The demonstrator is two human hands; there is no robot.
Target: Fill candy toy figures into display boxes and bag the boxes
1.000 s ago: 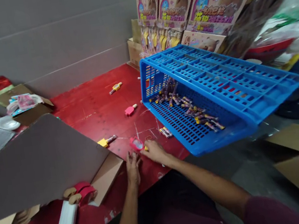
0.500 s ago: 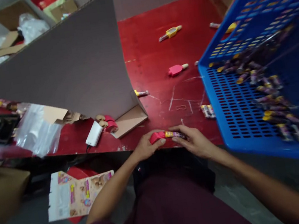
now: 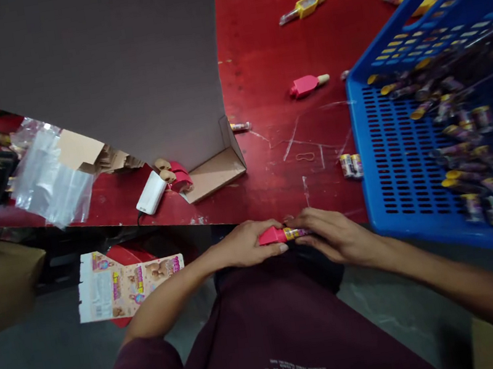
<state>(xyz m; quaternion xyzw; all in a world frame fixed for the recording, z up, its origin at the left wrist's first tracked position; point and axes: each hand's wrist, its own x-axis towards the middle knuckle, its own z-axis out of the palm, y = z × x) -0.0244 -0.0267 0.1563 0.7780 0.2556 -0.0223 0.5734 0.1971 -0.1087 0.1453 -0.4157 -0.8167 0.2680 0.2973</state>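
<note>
My left hand (image 3: 247,244) is closed around a pink plastic piece (image 3: 271,235) just in front of the table's near edge. Joined end to end with it, or touching it, is a small tube with a yellow and purple printed wrap (image 3: 292,233). My right hand (image 3: 338,237) pinches the far end of this tube, and its fingers cover that end. A similar pink piece with a pale stick-like end (image 3: 306,85) lies on the red table, and a yellow one with a clear tube (image 3: 306,6) lies farther back.
On the right stands a blue plastic basket (image 3: 366,147) with many wrapped tubes. Two short tubes (image 3: 351,166) lie beside it. A large grey cardboard sheet (image 3: 117,74) rises at left. A white power-bank-like box (image 3: 151,193) and clear plastic bags (image 3: 52,184) lie on the table.
Both hands have come slightly closer to my body, off the table's edge, still holding the pink piece and tube. The camera view has tilted downward and shifted.
</note>
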